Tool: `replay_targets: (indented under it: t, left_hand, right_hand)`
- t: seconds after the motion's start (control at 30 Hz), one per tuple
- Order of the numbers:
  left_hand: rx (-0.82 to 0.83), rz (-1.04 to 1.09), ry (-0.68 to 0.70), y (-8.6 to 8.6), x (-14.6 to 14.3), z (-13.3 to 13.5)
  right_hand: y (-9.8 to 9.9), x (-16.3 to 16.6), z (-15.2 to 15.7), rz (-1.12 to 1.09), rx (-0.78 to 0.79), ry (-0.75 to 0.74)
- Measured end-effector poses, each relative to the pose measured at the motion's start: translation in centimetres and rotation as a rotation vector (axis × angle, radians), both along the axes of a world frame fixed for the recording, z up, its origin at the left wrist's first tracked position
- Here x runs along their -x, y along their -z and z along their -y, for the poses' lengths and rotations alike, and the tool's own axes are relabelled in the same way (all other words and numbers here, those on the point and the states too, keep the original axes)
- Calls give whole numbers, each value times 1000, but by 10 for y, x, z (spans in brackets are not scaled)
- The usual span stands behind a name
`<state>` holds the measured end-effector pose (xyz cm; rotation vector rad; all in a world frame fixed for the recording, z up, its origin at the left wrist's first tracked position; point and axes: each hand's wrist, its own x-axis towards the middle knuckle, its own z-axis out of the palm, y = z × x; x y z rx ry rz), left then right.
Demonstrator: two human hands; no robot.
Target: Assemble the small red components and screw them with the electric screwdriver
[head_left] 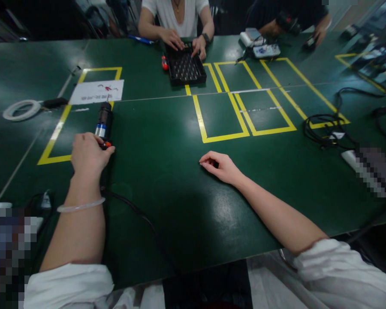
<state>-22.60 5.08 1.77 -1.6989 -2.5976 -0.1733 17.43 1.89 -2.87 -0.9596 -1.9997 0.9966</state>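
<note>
On the left, my left hand (89, 155) is closed around a black electric screwdriver (104, 116) with a silver and blue band and an orange-red part by the thumb. The screwdriver lies low over the green table (154, 150), its bit pointing away toward a white paper sheet (94, 92). A black cable trails from its rear end toward me. My right hand (221, 166) rests on the tabletop right of the middle, fingers curled and the fingertips together. Nothing shows between them.
Yellow tape (225, 138) marks rectangles on the table. Across from me, a person's hands are at a black tray (188, 80) with small pieces. A white ring-shaped roll (22, 110) lies far left; coiled black cable (318, 133) lies right. Another person sits at back right.
</note>
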Motion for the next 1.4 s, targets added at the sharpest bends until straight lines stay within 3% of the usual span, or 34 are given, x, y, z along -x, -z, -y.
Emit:
replay_targets:
  t: [0.2, 0.33, 0.4, 0.47, 0.53, 0.67, 0.8, 1.13, 1.4]
  left_hand:
    - [-13, 18, 7, -5, 1, 0]
    - [-192, 89, 34, -17, -28, -1]
    - [-232, 332, 228, -22, -61, 3]
    - [-125, 743, 508, -21, -102, 12]
    - [96, 995, 705, -12, -142, 24]
    - [367, 1303, 891, 13, -188, 46]
    - [418, 1418, 865, 25, -189, 51]
    - [417, 1540, 620, 31, -184, 43]
    - [374, 1460, 632, 29, -188, 45]
  right_hand:
    - [0, 0, 0, -3, 8, -4]
    - [0, 0, 0, -2, 13, -2]
    - [1, 0, 0, -5, 14, -5]
    - [2, 0, 0, -28, 22, -22]
    - [4, -1, 0, -77, 45, -62]
    - [3, -2, 1, -136, 80, -169]
    - [1, -1, 3, -115, 84, -212]
    - [5, -1, 2, -138, 85, -59]
    - [2, 0, 4, -125, 89, -78]
